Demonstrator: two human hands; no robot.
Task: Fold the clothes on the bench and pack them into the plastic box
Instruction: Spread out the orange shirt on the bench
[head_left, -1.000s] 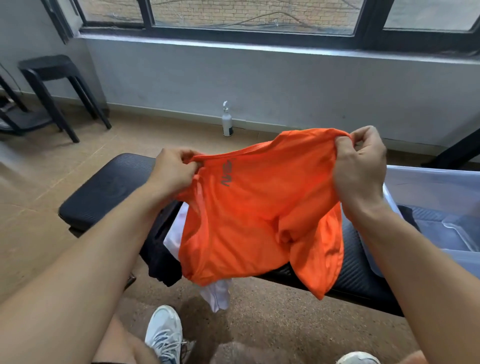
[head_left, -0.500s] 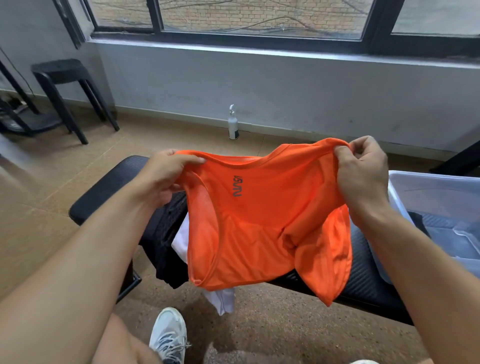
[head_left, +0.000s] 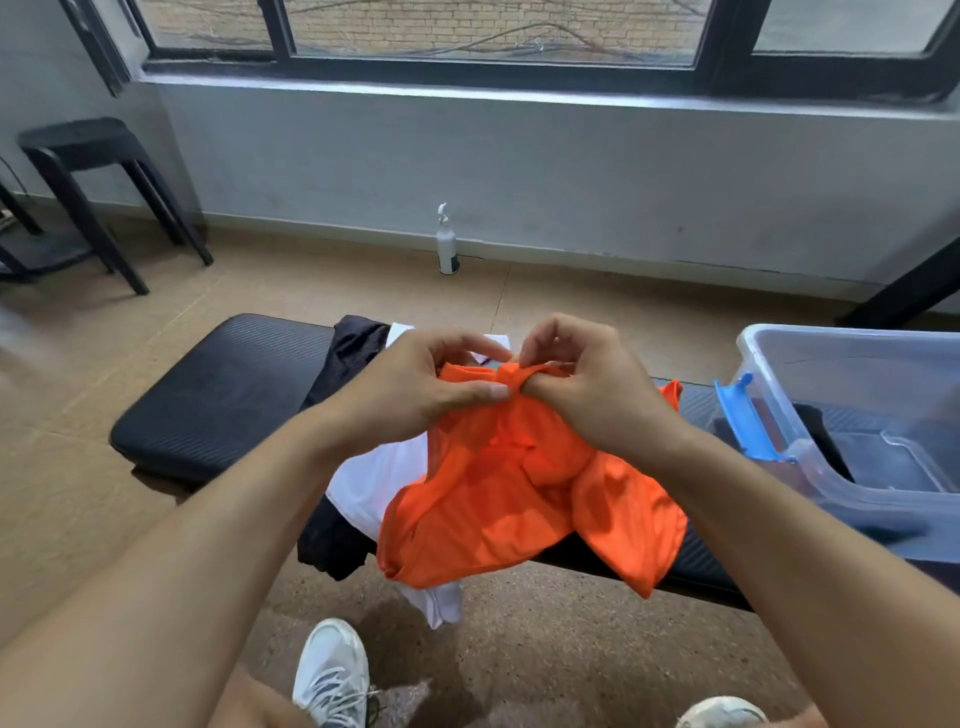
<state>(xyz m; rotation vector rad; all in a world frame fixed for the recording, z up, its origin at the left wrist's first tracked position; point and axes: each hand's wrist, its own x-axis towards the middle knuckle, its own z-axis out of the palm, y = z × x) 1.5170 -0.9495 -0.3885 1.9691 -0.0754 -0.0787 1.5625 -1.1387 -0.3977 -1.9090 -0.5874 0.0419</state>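
The orange shirt (head_left: 524, 488) is pinched at its top edge by both the left hand (head_left: 415, 384) and right hand (head_left: 587, 384), held together above the worktop (head_left: 218, 395). Thin, limp and light, it is best gripped at the shoulder seams.

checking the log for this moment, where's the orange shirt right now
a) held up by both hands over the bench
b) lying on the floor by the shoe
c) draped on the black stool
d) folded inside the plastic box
a: the left hand and right hand both pinch the top of the orange shirt, which hangs over the bench.
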